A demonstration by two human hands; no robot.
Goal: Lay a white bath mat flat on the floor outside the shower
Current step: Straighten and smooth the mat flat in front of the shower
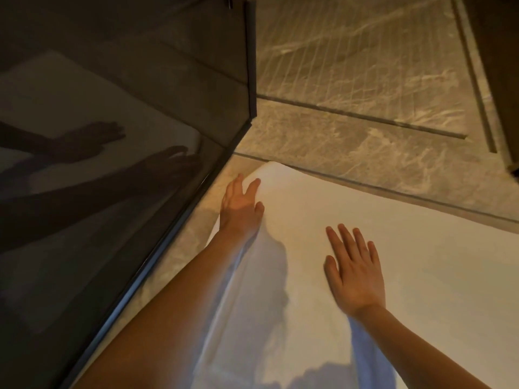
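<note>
The white bath mat [421, 270] lies spread on the marble floor, filling the lower right of the view. Its far edge runs along the low shower threshold [323, 130]. My left hand [241, 206] rests flat on the mat's far left corner, fingers straight and slightly apart. Further right, my right hand [355, 272] presses palm-down on the middle of the mat with fingers spread. Both forearms reach in from the bottom and cast shadows on the mat.
A dark glass shower panel [112, 164] with a black frame runs diagonally along the mat's left side and reflects both arms. Beyond the threshold lies the grooved marble shower floor [351, 51]. A dark wall or cabinet [500, 66] stands at the right edge.
</note>
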